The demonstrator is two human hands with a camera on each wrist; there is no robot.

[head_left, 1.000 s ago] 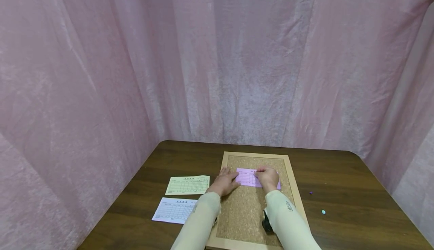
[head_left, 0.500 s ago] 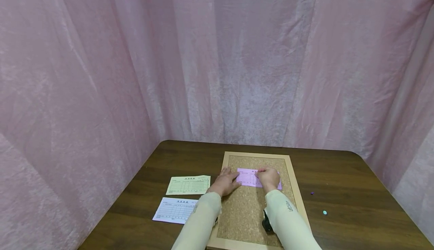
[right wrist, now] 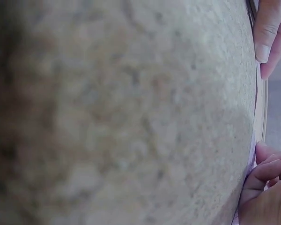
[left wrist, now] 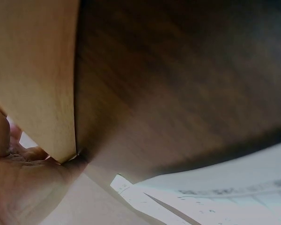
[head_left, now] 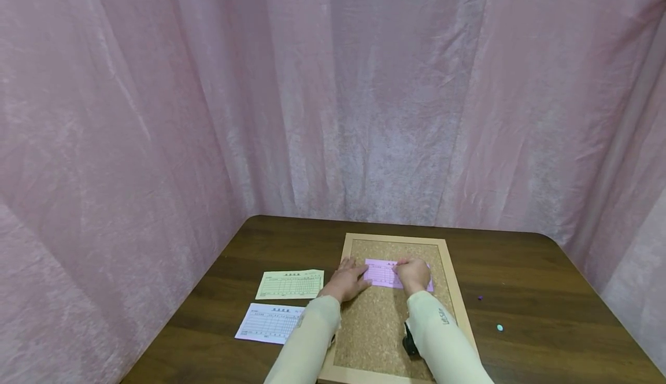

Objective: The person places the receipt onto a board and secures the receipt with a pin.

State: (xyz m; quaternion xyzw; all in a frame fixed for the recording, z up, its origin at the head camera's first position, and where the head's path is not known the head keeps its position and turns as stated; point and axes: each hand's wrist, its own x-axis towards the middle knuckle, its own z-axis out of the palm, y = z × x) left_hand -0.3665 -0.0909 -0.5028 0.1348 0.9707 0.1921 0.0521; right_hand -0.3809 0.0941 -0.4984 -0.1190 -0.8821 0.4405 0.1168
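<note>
A pink-purple printed slip (head_left: 380,275) lies across the upper part of a wood-framed corkboard (head_left: 372,329). My left hand (head_left: 343,281) rests with spread fingers over the board's left side, thumb and fingertip at the slip's left end. With curled fingers, my right hand (head_left: 413,274) presses its joined fingertips down near the slip's top middle and covers part of its right half. I cannot tell what small thing is pinched there. The right wrist view has both hands at the far edge, close over the slip. The left palm meets the wooden frame (left wrist: 42,70) in the left wrist view.
Left of the board lie a yellow-green printed slip (head_left: 289,285) and a pale blue-white one (head_left: 267,321), partly under the left sleeve. A small purple object (head_left: 480,298) and a small teal one (head_left: 500,327) lie on the brown table (head_left: 531,280) to the right. Pink curtains (head_left: 390,95) hang behind.
The whole scene shifts slightly to the right in the head view. Both hands keep their places on the slip and the board.
</note>
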